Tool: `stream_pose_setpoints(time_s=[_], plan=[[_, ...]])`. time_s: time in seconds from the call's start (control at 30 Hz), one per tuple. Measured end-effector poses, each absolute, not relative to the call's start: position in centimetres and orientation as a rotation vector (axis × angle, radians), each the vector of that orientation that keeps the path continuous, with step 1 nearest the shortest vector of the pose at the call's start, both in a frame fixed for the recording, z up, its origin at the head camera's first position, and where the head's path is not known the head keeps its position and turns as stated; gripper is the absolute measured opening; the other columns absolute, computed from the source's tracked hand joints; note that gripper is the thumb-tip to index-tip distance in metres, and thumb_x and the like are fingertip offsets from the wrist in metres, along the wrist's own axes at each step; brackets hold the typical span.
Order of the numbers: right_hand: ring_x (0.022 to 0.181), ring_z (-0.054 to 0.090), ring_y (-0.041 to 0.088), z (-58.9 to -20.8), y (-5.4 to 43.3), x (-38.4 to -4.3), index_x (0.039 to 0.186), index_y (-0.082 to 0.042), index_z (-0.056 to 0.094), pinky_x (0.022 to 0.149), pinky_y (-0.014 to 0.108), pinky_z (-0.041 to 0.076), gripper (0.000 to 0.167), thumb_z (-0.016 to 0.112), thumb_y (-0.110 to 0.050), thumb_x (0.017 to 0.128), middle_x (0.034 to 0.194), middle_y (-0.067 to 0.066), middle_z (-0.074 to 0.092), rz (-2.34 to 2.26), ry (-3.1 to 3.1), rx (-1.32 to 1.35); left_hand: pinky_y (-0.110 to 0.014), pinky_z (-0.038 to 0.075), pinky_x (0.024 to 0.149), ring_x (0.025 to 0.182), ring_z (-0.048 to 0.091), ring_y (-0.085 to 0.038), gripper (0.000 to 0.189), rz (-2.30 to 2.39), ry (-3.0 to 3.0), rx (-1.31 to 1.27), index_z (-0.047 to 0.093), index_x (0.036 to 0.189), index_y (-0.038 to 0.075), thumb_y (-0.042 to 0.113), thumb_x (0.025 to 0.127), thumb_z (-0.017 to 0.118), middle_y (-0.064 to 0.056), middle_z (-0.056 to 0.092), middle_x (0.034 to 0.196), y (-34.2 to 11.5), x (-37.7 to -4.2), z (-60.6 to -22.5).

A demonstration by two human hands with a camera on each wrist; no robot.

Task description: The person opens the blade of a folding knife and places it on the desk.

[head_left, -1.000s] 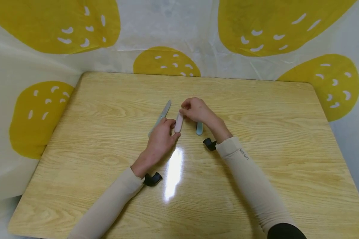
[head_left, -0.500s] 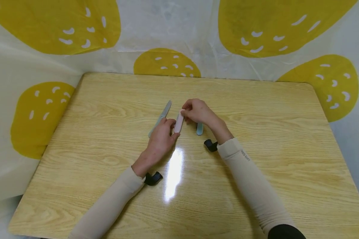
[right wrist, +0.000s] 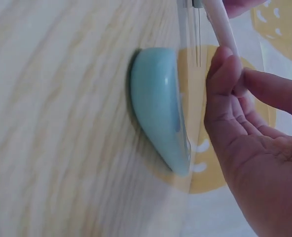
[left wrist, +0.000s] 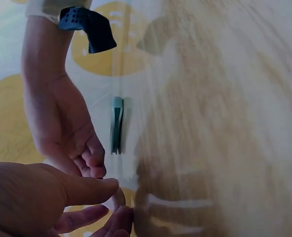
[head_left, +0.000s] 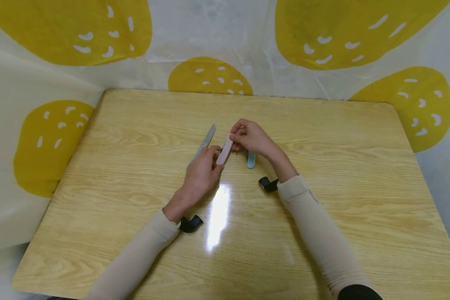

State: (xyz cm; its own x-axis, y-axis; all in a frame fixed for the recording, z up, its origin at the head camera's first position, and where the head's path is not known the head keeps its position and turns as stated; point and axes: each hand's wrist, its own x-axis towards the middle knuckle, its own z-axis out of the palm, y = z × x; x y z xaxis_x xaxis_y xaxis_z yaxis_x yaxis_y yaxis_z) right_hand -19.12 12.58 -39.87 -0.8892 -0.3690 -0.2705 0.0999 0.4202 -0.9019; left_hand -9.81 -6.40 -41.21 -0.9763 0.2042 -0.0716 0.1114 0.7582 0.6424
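A pink folding knife (head_left: pixel 225 150), folded and slanting up to the right, is between both hands in the head view. My left hand (head_left: pixel 200 173) holds its near end between thumb and fingers. At the far end, my right hand (head_left: pixel 253 137) pinches it with thumb and fingertips; the right wrist view shows this pink handle (right wrist: pixel 222 27) rising from the grip. An opened folding knife (head_left: pixel 207 139) lies left of it, blade pointing away, its teal handle partly hidden by the left hand. A folded teal knife (head_left: pixel 251 160) lies under the right wrist; its slotted handle (left wrist: pixel 116 123) shows in the left wrist view.
The wood-grain table (head_left: pixel 341 166) carries a bright light reflection (head_left: pixel 218 216) near the middle. Black wrist mounts (head_left: pixel 191 224) stick out from both sleeves. A white curtain (head_left: pixel 210 33) with yellow shapes hangs behind the table and along its sides.
The pink knife has tilted further to the right at its far end. My right hand has shifted slightly right with it; the left hand has barely moved.
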Motion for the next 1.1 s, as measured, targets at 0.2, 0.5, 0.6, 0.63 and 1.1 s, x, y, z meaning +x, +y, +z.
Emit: stream_pose_setpoints(time_s=[0.2,0.5,0.6,0.63,1.1], plan=[[0.079,0.075,0.024,-39.9,13.4,-18.6,0.127,0.005,0.059,0.076,0.037,0.064,0.028,0.063,-0.010,0.104,0.097,0.017,0.075,-1.653,2.188,-0.175,-0.028,0.047,0.058,0.073,0.061,-0.017,0.039,1.109,2.801,0.223,0.057,0.141,0.012,0.019,0.103,0.065,-0.006,0.071,0.100,-6.6,-9.9,-41.2],[0.090,0.076,0.029,-38.6,14.5,-18.2,0.126,0.004,0.061,0.092,0.049,0.062,0.027,0.064,-0.011,0.104,0.101,0.015,0.077,-1.761,2.076,-0.103,-0.028,0.051,0.068,0.089,0.068,-0.021,0.034,1.417,2.693,0.128,0.063,0.134,0.007,0.017,0.102,0.066,-0.010,0.072,0.112,-6.7,-10.5,-41.1],[0.088,0.078,0.024,-38.3,14.9,-18.2,0.125,0.007,0.062,0.092,0.048,0.062,0.028,0.065,-0.011,0.103,0.099,0.014,0.078,-1.765,2.034,-0.101,-0.027,0.051,0.069,0.092,0.066,-0.021,0.033,1.502,2.643,0.084,0.064,0.133,0.005,0.015,0.102,0.067,-0.011,0.070,0.115,-6.8,-10.7,-40.9],[0.087,0.079,0.023,-38.3,15.0,-18.2,0.124,0.008,0.062,0.092,0.047,0.062,0.028,0.065,-0.011,0.103,0.099,0.015,0.079,-1.768,2.018,-0.099,-0.026,0.050,0.069,0.093,0.065,-0.021,0.032,1.535,2.624,0.063,0.064,0.133,0.005,0.014,0.102,0.067,-0.011,0.070,0.115,-6.9,-10.8,-40.8],[0.083,0.077,0.026,-38.6,16.0,-17.7,0.118,0.008,0.066,0.077,0.037,0.064,0.031,0.065,-0.021,0.104,0.105,0.021,0.078,-1.620,1.988,-0.233,-0.017,0.046,0.065,0.087,0.062,-0.021,0.031,1.895,2.467,-0.067,0.066,0.132,0.004,0.011,0.102,0.066,-0.012,0.066,0.107,-7.9,-12.0,-40.5]])
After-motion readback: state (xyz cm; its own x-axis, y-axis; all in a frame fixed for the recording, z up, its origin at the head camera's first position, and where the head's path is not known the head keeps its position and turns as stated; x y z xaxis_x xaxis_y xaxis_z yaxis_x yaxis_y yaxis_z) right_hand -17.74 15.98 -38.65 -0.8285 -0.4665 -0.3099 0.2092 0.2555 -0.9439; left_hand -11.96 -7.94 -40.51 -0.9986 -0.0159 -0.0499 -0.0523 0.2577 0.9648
